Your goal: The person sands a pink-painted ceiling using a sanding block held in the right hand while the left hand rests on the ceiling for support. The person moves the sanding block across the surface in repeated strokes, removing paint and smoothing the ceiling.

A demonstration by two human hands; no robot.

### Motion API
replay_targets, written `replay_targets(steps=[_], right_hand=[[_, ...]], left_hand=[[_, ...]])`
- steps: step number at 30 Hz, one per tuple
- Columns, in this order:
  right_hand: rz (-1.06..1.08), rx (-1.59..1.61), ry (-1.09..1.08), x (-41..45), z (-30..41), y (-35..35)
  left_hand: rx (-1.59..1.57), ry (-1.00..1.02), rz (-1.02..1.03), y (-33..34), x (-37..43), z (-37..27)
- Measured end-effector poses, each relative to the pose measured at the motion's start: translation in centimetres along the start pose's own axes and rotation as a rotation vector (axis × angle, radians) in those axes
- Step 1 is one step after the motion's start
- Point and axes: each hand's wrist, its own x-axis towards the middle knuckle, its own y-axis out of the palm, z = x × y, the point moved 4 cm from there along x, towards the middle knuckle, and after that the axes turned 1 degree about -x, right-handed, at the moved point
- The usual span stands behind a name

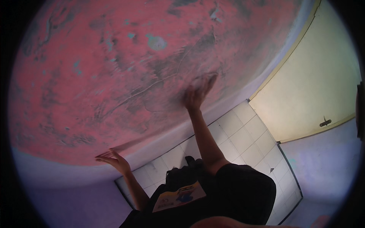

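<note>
A wall [128, 74] fills the upper left of the head view, its pink surface marked with grey smears, pale green spots and a long crack. Near the pink area's lower edge, my left hand [115, 162] rests against the wall with its fingers apart and holds nothing. My right hand [196, 92] is farther right, at the wall below the crack's upper end. It is blurred, and whether a thin thing lies between it and the wall cannot be told. Both arms are bare below black sleeves.
White floor tiles [225, 135] with dark joints and a few dark marks lie between my body and the wall. A cream door [302, 71] with a dark handle [325, 122] is at the right. Pale purple walls [322, 162] stand beyond it and at the lower left.
</note>
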Motion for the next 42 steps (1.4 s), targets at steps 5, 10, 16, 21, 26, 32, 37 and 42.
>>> replay_targets(steps=[5, 10, 16, 21, 26, 32, 37, 42], right_hand=[[-0.186, 0.277, 0.999, -3.9, -9.7, -0.2], [-0.080, 0.213, 0.551, 1.1, 0.8, 0.7], [-0.127, 0.005, 0.229, -0.5, -3.5, -0.7], [-0.267, 0.505, 0.858, -1.1, -7.4, 0.0], [-0.037, 0.073, 0.002, 3.1, 3.5, -0.3], [-0.246, 0.323, 0.577, -0.3, -5.3, -0.9], [-0.174, 0.262, 0.571, 1.8, -3.8, 0.5], [0.012, -0.038, -0.095, 3.2, 3.0, -0.5]], left_hand=[[0.023, 0.006, 0.012, 0.1, -0.1, 0.8], [-0.003, -0.017, -0.020, 0.6, -0.1, 0.1], [-0.007, 0.029, 0.002, -0.2, 0.1, -0.1], [0.004, 0.013, 0.004, 0.3, -0.1, -0.2], [0.032, -0.010, -0.020, 0.1, -0.4, 0.5], [-0.012, 0.037, 0.023, -0.3, -0.7, 0.1], [0.002, 0.021, 0.016, -0.1, -0.6, -0.5], [0.017, 0.038, -0.017, -0.5, -0.7, -0.1]])
